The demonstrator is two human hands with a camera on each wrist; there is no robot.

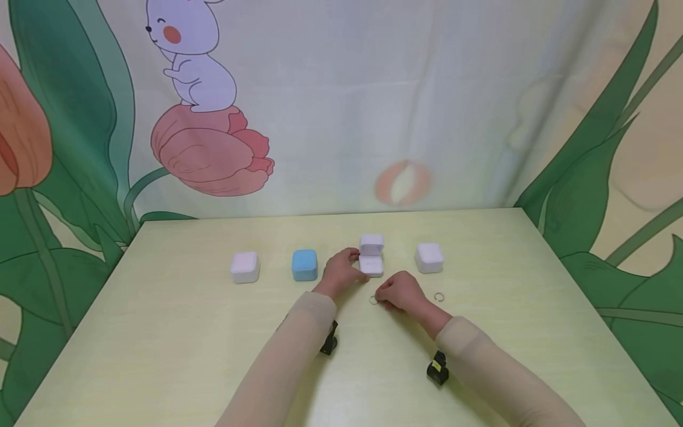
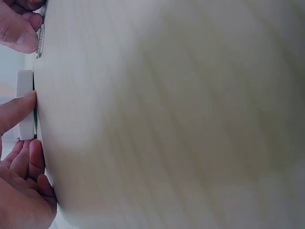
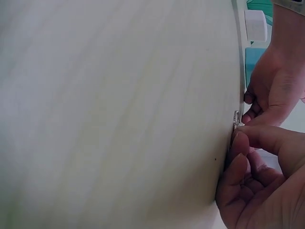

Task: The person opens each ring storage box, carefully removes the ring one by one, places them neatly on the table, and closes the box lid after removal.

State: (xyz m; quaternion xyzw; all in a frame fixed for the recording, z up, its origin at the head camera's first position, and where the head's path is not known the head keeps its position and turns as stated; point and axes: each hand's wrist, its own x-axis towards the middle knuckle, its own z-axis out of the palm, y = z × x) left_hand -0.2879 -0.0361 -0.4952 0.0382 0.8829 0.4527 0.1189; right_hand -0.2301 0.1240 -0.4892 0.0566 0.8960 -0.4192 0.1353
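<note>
We steady the open box with one hand and pinch the ring with the other.
Our left hand (image 1: 341, 273) holds the white open box (image 1: 371, 268), thumb at its front and fingers at its left side; our right hand (image 1: 402, 292) grasps the ring (image 2: 40, 42) between thumb and finger, near the table (image 1: 192, 344) and a little in front of the box. Whether the ring is fully lifted, we cannot tell. To do this well, we should pinch only the edge, softly, so that it does not turn or slip, and keep the box from sliding. We should also mind our right wrist, because the second ring (image 1: 435, 299) lies just beside it and could be brushed away.
</note>
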